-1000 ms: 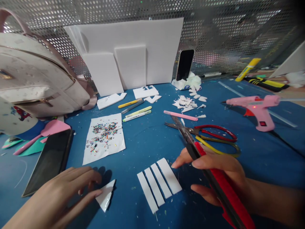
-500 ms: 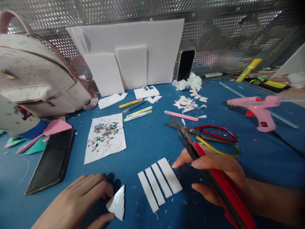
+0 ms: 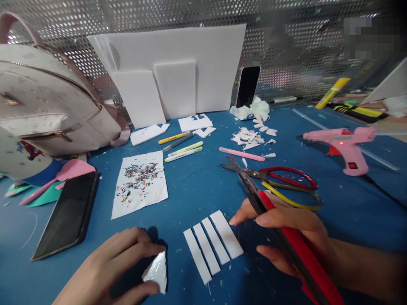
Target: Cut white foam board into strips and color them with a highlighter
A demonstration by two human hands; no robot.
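Pulling foam triangle (image 3: pixel 156 271), pinched in my left hand (image 3: pixel 111 267), closer to foam strips (image 3: pixel 216 241) | right hand (image 3: pixel 295 224) still grips red cutter (image 3: pixel 305 262)

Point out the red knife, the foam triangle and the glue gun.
red knife (image 3: pixel 301 255), head view, red handle
foam triangle (image 3: pixel 157 272), head view, flat face
glue gun (image 3: pixel 333 136), head view, pink barrel

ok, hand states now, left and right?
Left hand: closed on white foam triangle.
Right hand: closed on red utility knife.
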